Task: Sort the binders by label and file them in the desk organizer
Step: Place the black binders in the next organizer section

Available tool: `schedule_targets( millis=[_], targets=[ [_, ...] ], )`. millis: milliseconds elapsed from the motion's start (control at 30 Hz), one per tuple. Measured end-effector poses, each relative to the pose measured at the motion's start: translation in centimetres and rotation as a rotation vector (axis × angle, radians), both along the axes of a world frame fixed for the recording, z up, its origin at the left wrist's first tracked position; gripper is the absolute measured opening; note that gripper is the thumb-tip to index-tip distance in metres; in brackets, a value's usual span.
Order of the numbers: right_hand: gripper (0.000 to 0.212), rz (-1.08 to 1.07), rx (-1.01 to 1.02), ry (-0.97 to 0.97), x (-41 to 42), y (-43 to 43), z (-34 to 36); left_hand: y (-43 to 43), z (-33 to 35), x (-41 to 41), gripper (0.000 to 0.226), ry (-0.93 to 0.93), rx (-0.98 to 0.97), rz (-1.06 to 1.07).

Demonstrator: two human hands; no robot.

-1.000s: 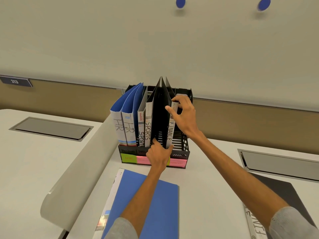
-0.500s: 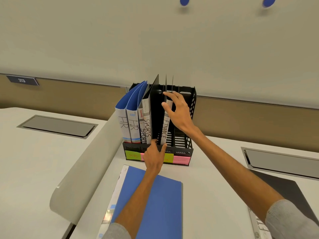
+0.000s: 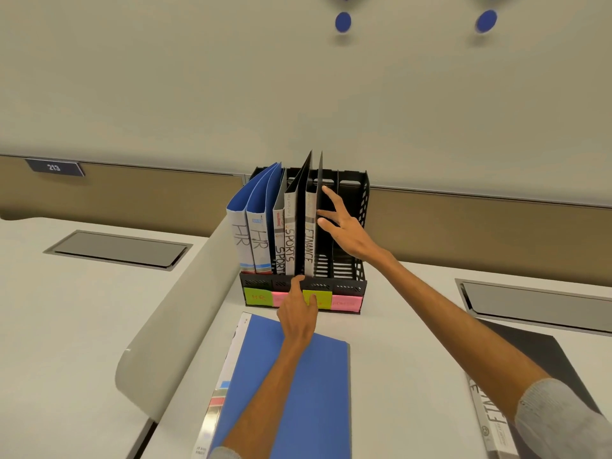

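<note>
The FINANCE binder [image 3: 309, 246] stands upright in the desk organizer [image 3: 359, 207], at the desk's [image 3: 397, 326] far edge. The right hand [image 3: 347, 231] is spread wide, straight fingers against the binder's cover. The left hand [image 3: 298, 314] reaches the organizer's front lip under the spine; open or curled, I cannot tell. SPORTS binders [image 3: 289, 246] and HR binders [image 3: 248, 240] stand to the left. A blue binder [image 3: 298, 392] lies flat at the near edge.
</note>
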State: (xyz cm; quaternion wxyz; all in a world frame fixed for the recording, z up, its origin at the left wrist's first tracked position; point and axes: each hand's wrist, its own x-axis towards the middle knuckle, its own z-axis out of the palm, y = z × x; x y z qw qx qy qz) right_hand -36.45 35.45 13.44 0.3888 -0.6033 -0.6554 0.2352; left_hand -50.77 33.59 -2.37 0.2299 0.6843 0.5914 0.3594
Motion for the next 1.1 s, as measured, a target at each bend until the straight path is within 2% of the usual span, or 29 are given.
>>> schedule_targets(
  millis=[233, 333, 400, 567, 767, 867, 1000, 1100],
  targets=[
    [0.064, -0.098, 0.010, -0.058, 0.3, -3.7, 0.1, -2.7, 2.2, -0.7, 0.066, 0.025, 0.007, -0.015],
    [0.060, -0.141, -0.018, -0.047, 0.9, -5.7, -0.5, -4.1, 2.7, -0.4, 0.066, 0.038, 0.020, -0.024],
    [0.055, -0.164, -0.030, -0.051, 1.6, -7.1, -1.1, -4.9, 2.8, -0.1, 0.059, 0.059, 0.023, -0.046],
    [0.043, -0.265, -0.083, -0.099, 4.9, -11.5, -4.0, -6.9, 2.6, 2.0, 0.012, 0.107, 0.011, -0.080],
    [0.038, -0.427, -0.243, -0.077, 10.9, -18.2, -7.5, -11.1, 1.8, 6.9, 0.008, 0.124, -0.042, -0.183],
    [0.041, -0.477, -0.369, -0.078, 14.1, -21.9, -9.2, -13.4, 1.4, 9.6, 0.014, 0.148, -0.065, -0.226],
    [0.034, -0.599, -0.439, -0.053, 18.2, -27.2, -11.5, -16.5, 1.4, 13.9, 0.030, 0.146, -0.138, -0.298],
    [0.043, -0.690, -0.505, -0.022, 20.6, -31.1, -13.3, -18.7, 0.8, 16.8, 0.036, 0.198, -0.230, -0.367]
  ],
)
